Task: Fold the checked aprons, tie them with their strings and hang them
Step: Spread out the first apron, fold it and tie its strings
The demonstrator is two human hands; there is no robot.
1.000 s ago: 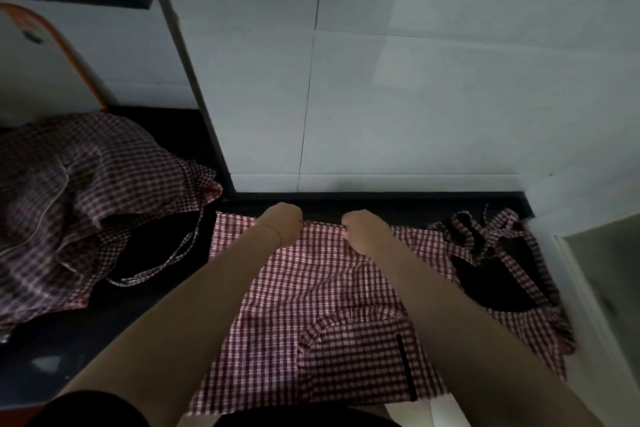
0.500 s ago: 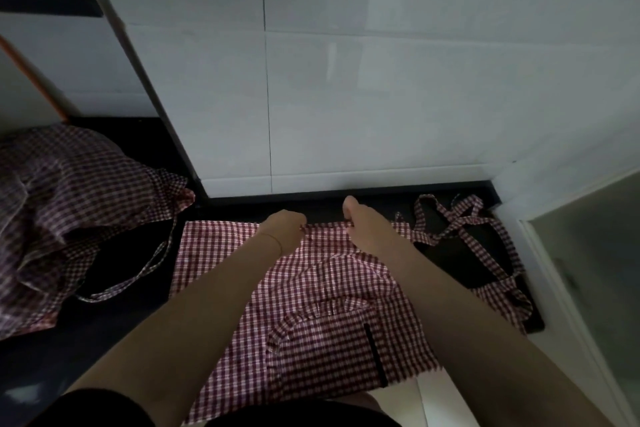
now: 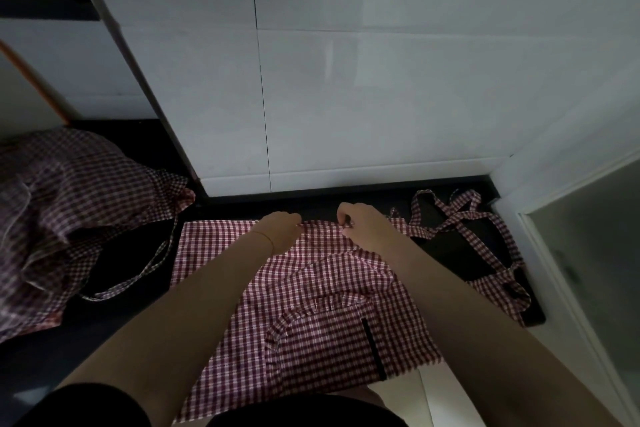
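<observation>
Apron in hand: the checked apron (image 3: 311, 305) lay spread on the dark counter (image 3: 34, 357), its far edge near the counter's back edge below the tiled wall (image 3: 381, 97), its near part hanging over the front edge toward the person.
Pocket: a ruffled pocket (image 3: 322, 333) with a dark strip sat on the near half, face up.
Strings: the apron's strings (image 3: 460, 222) trailed in loops toward the counter's right back corner.
Left hand: the left hand (image 3: 280, 227) had its fingers curled on the far edge of the cloth, pinching it.
Right hand: the right hand (image 3: 363, 224), just beside it, pinched the same edge between thumb and fingers.
Handling: the cloth looked thin, light and limp, not slippery; it would likely sag and crease wherever unsupported. The hem and corners seem the best places to take hold, with the strings kept free for tying.
Since a second ago: both hands stayed on the far edge, the gap between them widened a little, and a ridge rose in the cloth under the right forearm.
Second apron: a crumpled heap of aprons (image 3: 69, 218) lay at the counter's left end, one string dangling toward the spread apron.
Left background: an orange-rimmed board (image 3: 31, 87) leaned behind the heap.
</observation>
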